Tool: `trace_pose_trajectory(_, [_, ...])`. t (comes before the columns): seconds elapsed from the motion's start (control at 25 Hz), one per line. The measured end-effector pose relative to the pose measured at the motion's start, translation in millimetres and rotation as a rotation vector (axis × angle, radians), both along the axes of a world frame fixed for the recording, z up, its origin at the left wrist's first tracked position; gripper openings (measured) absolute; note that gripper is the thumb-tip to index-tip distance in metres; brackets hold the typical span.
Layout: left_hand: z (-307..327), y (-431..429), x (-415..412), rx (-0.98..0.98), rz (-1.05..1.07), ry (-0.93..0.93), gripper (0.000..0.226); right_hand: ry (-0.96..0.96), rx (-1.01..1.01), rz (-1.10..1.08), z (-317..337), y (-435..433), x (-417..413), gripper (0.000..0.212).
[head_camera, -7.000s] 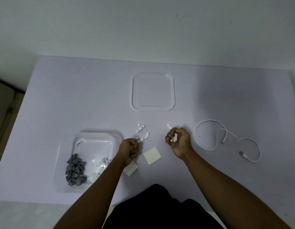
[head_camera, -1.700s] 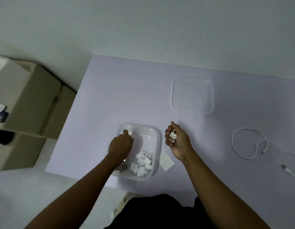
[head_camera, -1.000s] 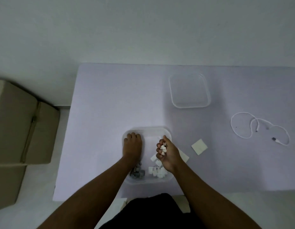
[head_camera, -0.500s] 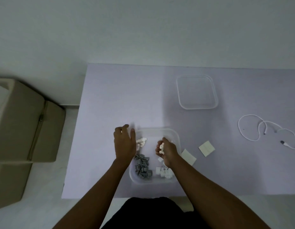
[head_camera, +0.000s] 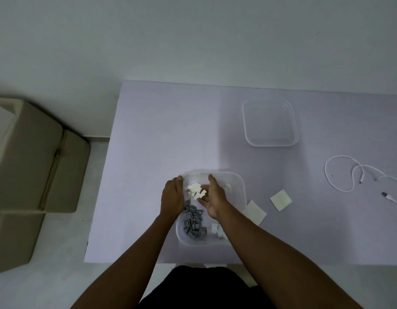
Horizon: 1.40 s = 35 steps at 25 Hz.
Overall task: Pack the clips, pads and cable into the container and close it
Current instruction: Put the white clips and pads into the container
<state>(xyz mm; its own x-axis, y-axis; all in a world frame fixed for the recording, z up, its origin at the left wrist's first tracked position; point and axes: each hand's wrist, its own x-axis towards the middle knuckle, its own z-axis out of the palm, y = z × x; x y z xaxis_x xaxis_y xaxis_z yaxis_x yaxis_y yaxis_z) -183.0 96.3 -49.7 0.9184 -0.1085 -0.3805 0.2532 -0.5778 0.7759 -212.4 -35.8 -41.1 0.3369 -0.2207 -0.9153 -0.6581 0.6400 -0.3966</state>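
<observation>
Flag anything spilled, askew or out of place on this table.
Nothing is spilled or damaged. Two pads, the cable and the lid lie outside the container, simply unpacked; white clips are between the left hand and right hand above it.

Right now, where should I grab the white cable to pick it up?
Pinch the white cable from straight above, probably where its big loop meets the smaller bend in the middle. It lies flat and loose on the table, so a grip there gathers several strands and lets both ends hang evenly.
</observation>
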Motion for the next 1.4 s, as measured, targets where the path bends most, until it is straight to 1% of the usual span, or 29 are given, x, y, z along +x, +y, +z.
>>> trace_pose_trajectory(0.16, [-8.1, 2.1, 0.9, -0.002, -0.016, -0.036, 0.047, -0.056, 0.067, -0.018, 9.3, 3.6, -2.4, 0.063])
trace_pose_trajectory(0.24, [-9.2, 3.1, 2.1, 0.005, -0.027, -0.024, 0.051, -0.075, 0.094, 0.005, 12.9, 1.6, -3.2, 0.071])
trace_pose_trajectory(0.32, [-7.4, 3.8, 3.8, 0.016, -0.042, -0.008, 0.055, -0.103, 0.105, 0.020, 15.1, -2.8, -4.3, 0.072])
trace_pose_trajectory(0.36, [-4.4, 3.6, 3.7, 0.021, -0.047, -0.007, 0.055, -0.119, 0.107, 0.028, 16.5, -4.9, -5.8, 0.071])
trace_pose_trajectory(0.44, [3.8, 2.6, 5.7, 0.021, -0.039, -0.016, 0.048, -0.139, 0.102, 0.068, 20.6, -7.7, -10.8, 0.064])
trace_pose_trajectory(0.52, [17.8, -0.9, 11.0, 0.031, 0.005, -0.042, 0.045, -0.181, 0.069, 0.108, 28.3, -12.7, -18.2, 0.054])
trace_pose_trajectory(0.6, [33.3, -10.8, 15.8, 0.048, 0.036, -0.103, 0.047, -0.255, 0.040, 0.109, 44.9, -27.4, -29.4, 0.043])
trace_pose_trajectory(0.64, [40.7, -18.1, 17.8, 0.050, 0.024, -0.151, 0.043, -0.288, 0.021, 0.103, 54.0, -38.2, -35.2, 0.037])
trace_pose_trajectory(0.68, [48.5, -28.3, 18.8, 0.044, -0.014, -0.190, 0.037, -0.311, -0.003, 0.097, 63.3, -51.8, -42.3, 0.033])
trace_pose_trajectory(0.76, [63.5, -59.8, 18.1, 0.017, -0.155, -0.231, 0.021, -0.320, -0.084, 0.045, 76.2, -85.5, -59.2, 0.028])
trace_pose_trajectory(0.84, [73.8, -97.1, 13.3, -0.018, -0.317, -0.251, 0.011, -0.301, -0.167, -0.104, 75.7, -120.3, -76.7, 0.023])
trace_pose_trajectory(0.92, [79.4, -139.4, 0.5, -0.032, -0.477, -0.277, 0.010, -0.262, -0.246, -0.232, 65.1, -155.3, -100.0, 0.023])
trace_pose_trajectory(1.0, [80.3, -170.8, -15.8, -0.004, -0.612, -0.256, 0.011, -0.205, -0.309, -0.225, 49.8, -179.0, -123.5, 0.023])
trace_pose_trajectory(1.08, [75.9, -200.3, -36.6, 0.021, -0.779, -0.171, 0.017, -0.114, -0.324, -0.155, 31.4, -200.2, -150.4, 0.020])
trace_pose_trajectory(1.16, [68.3, -220.2, -55.2, 0.109, -0.961, -0.109, 0.029, -0.041, -0.306, -0.079, 13.4, -214.9, -171.4, 0.018])
trace_pose_trajectory(1.24, [56.1, -231.1, -67.9, 0.268, -1.124, -0.075, 0.050, -0.046, -0.345, 0.004, -1.7, -226.3, -185.3, 0.020])
trace_pose_trajectory(1.36, [38.1, -236.9, -77.5, 0.596, -1.298, -0.056, 0.094, -0.050, -0.533, 0.148, -14.1, -243.3, -191.8, 0.027])
trace_pose_trajectory(1.4, [33.5, -236.7, -80.2, 0.705, -1.351, -0.080, 0.103, -0.050, -0.593, 0.198, -17.5, -248.3, -191.2, 0.028])
